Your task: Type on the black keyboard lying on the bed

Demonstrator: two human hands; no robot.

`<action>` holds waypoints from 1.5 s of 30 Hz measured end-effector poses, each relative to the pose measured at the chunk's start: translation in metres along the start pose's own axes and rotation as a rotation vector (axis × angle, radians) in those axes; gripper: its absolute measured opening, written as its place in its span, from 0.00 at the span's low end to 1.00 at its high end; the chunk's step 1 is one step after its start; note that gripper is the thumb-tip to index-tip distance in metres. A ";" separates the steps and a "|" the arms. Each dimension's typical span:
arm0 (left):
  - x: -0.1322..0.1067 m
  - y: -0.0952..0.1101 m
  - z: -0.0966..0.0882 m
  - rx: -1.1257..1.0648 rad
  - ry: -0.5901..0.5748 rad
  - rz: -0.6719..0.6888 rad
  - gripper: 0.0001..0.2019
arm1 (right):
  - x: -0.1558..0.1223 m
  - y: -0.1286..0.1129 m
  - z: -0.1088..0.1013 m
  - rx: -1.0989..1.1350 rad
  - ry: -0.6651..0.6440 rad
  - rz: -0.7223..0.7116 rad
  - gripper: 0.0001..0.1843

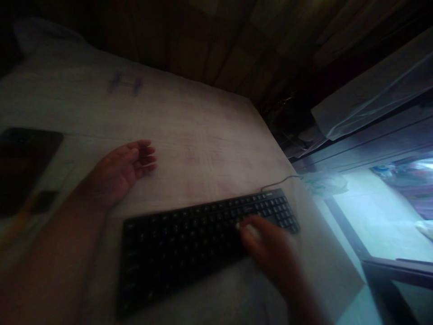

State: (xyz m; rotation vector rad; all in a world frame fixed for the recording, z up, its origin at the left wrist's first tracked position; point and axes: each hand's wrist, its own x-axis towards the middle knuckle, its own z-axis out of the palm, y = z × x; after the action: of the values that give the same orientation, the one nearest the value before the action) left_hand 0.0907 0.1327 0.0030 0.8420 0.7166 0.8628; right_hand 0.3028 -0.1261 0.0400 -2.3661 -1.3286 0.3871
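Note:
A black computer keyboard lies at a slant on a pale, stained sheet. Over its right half, my right hand is closed in a pinch, blurred by motion. A small whitish piece shows between its thumb and fingers; its kind is not clear. Whether the fingertips touch the keys I cannot tell. To the left, beyond the keyboard's far edge, my left hand rests near the sheet, palm turned inward, fingers loosely curled and apart, holding nothing.
At the left lies a dark flat tablet-like object, with a yellow-orange handled thing beside it. The keyboard's cable runs toward the right edge of the pale surface. A clear plastic bag sits beyond that edge.

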 end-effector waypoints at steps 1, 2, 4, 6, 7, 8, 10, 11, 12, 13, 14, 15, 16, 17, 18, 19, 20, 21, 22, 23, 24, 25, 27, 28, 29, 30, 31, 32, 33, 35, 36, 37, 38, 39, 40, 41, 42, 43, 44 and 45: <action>0.000 0.000 0.000 0.001 -0.003 0.002 0.10 | 0.000 0.002 -0.002 -0.002 0.015 0.012 0.11; 0.000 0.000 0.000 0.004 -0.004 0.004 0.10 | 0.001 0.004 -0.004 -0.008 0.023 0.021 0.11; 0.000 0.000 0.000 0.009 -0.011 0.007 0.10 | 0.002 0.005 -0.006 -0.023 0.034 0.023 0.11; -0.001 0.000 -0.001 0.008 -0.018 0.008 0.10 | 0.004 0.003 -0.005 -0.037 0.046 0.015 0.11; -0.001 0.000 -0.001 0.004 -0.017 0.008 0.11 | 0.005 0.002 -0.004 -0.041 0.050 0.008 0.11; -0.001 0.000 0.000 0.001 -0.017 0.007 0.10 | 0.007 0.000 -0.003 -0.045 0.052 0.003 0.11; -0.001 0.000 0.000 0.000 -0.012 0.005 0.10 | 0.009 -0.002 0.000 -0.061 0.045 -0.006 0.10; -0.001 0.000 0.001 0.002 -0.009 0.005 0.10 | 0.010 -0.002 0.001 -0.073 0.043 -0.009 0.10; 0.000 0.000 0.001 0.004 -0.006 0.004 0.10 | 0.011 -0.002 0.003 -0.087 0.043 -0.011 0.10; 0.000 0.000 0.001 0.006 -0.003 0.002 0.10 | 0.012 -0.002 0.004 -0.101 0.043 -0.010 0.10; 0.000 0.000 0.001 0.007 0.000 -0.001 0.11 | 0.013 -0.001 0.005 -0.112 0.041 -0.010 0.10; 0.000 0.000 0.001 0.008 0.004 0.000 0.11 | 0.014 -0.001 0.006 -0.119 0.037 -0.010 0.10; 0.001 0.000 0.001 0.008 0.004 -0.001 0.12 | 0.014 -0.001 0.006 -0.124 0.030 -0.009 0.10; 0.001 0.000 0.001 0.007 0.003 0.002 0.12 | 0.015 0.000 0.007 -0.126 0.020 -0.007 0.09; 0.001 0.000 0.000 0.007 0.000 0.004 0.12 | 0.015 0.000 0.007 -0.125 0.013 -0.006 0.09; 0.001 0.000 0.000 0.007 -0.003 0.007 0.12 | 0.015 0.000 0.007 -0.120 0.003 -0.005 0.09; 0.000 0.000 0.000 0.007 -0.005 0.009 0.12 | 0.015 -0.001 0.006 -0.113 -0.008 -0.005 0.09; 0.000 0.000 -0.001 0.006 -0.007 0.008 0.12 | 0.014 -0.001 0.006 -0.106 -0.015 -0.007 0.09; 0.000 0.000 0.000 0.008 -0.006 0.007 0.11 | 0.014 -0.001 0.005 -0.100 -0.018 -0.010 0.09; 0.000 0.001 0.000 0.009 -0.003 0.007 0.11 | 0.013 -0.001 0.005 -0.097 -0.020 -0.013 0.09; 0.000 0.001 0.000 0.011 -0.003 0.007 0.11 | 0.012 -0.001 0.005 -0.096 -0.021 -0.015 0.09; -0.001 0.001 0.001 0.012 -0.005 0.009 0.11 | 0.010 -0.001 0.005 -0.098 -0.023 -0.016 0.10; 0.000 0.000 0.001 0.014 -0.007 0.011 0.11 | 0.008 0.001 0.005 -0.102 -0.026 -0.017 0.10; 0.000 0.000 0.001 0.014 -0.006 0.011 0.11 | 0.007 0.001 0.005 -0.101 -0.029 -0.021 0.10; 0.000 0.000 0.001 0.014 -0.004 0.011 0.11 | 0.006 0.002 0.005 -0.100 -0.028 -0.026 0.10; 0.000 0.000 0.000 0.014 -0.003 0.010 0.11 | 0.006 0.003 0.005 -0.099 -0.024 -0.030 0.10; 0.001 -0.001 0.000 0.015 -0.002 0.009 0.11 | 0.006 0.003 0.005 -0.100 -0.019 -0.033 0.10; 0.001 -0.001 -0.001 0.014 -0.004 0.009 0.11 | 0.007 0.003 0.005 -0.102 -0.015 -0.034 0.10; 0.001 -0.001 -0.001 0.014 -0.007 0.010 0.11 | 0.009 0.002 0.005 -0.106 -0.015 -0.033 0.09; 0.001 -0.001 -0.002 0.013 -0.007 0.011 0.11 | 0.012 0.000 0.005 -0.120 -0.025 -0.024 0.09; 0.001 -0.001 -0.002 0.013 -0.003 0.011 0.10 | 0.014 -0.001 0.005 -0.126 -0.031 -0.016 0.09; 0.000 -0.001 -0.001 0.014 0.000 0.010 0.10 | 0.015 -0.003 0.005 -0.131 -0.035 -0.008 0.09; 0.000 0.000 -0.001 0.016 0.002 0.010 0.10 | 0.016 -0.004 0.006 -0.133 -0.037 0.000 0.09; 0.000 0.000 0.000 0.016 0.003 0.008 0.10 | 0.017 -0.005 0.006 -0.128 -0.037 0.007 0.09; -0.001 0.000 0.001 0.017 0.003 0.005 0.10 | 0.017 -0.005 0.006 -0.113 -0.034 0.011 0.10; -0.001 0.001 0.001 0.018 0.004 0.003 0.10 | 0.017 -0.004 0.005 -0.086 -0.033 0.014 0.10; -0.001 0.001 0.001 0.018 0.003 0.002 0.10 | 0.017 -0.003 0.003 -0.046 -0.029 0.019 0.10; -0.001 0.001 0.002 0.019 0.004 0.000 0.11 | 0.017 0.000 0.001 0.001 -0.020 0.031 0.10; -0.001 0.001 0.002 0.020 0.005 -0.002 0.11 | 0.017 0.004 -0.003 0.046 -0.004 0.053 0.10; -0.001 0.001 0.002 0.022 0.005 -0.001 0.11 | 0.017 0.008 -0.006 0.083 0.013 0.080 0.10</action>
State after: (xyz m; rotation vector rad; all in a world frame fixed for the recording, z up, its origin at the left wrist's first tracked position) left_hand 0.0915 0.1320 0.0050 0.8587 0.7325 0.8577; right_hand 0.3202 -0.1164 0.0412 -2.3535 -1.1913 0.4408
